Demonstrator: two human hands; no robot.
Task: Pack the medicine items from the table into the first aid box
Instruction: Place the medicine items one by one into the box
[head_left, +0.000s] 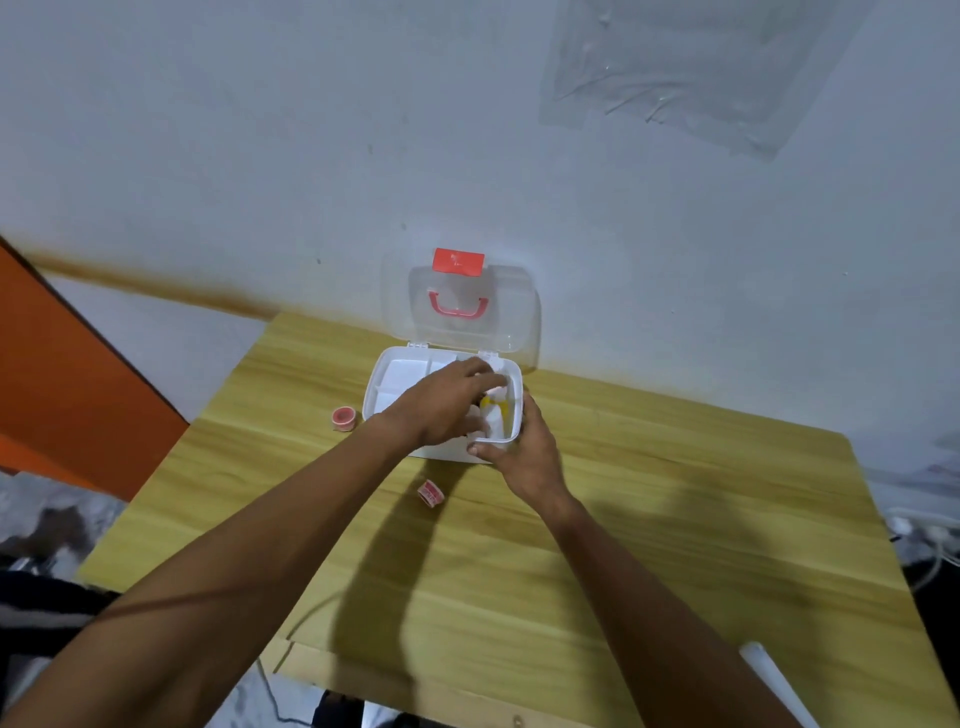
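Note:
The white first aid box (387, 387) stands open at the table's far edge, its clear lid (467, 306) with red handle and red latch leaning against the wall. My left hand (447, 402) reaches into the box's right part, fingers curled over a white and yellow item (493, 413) that is mostly hidden. My right hand (524, 452) grips the box's front right corner. One red tape roll (343, 417) lies left of the box. Another red tape roll (430, 492) lies in front of it, near my right wrist.
The wooden table (649, 519) fills the middle of the view, against a pale wall. An orange panel (62, 374) stands at the left. A white tube-like object (774, 680) lies at the table's near right edge. Cables lie on the floor at right.

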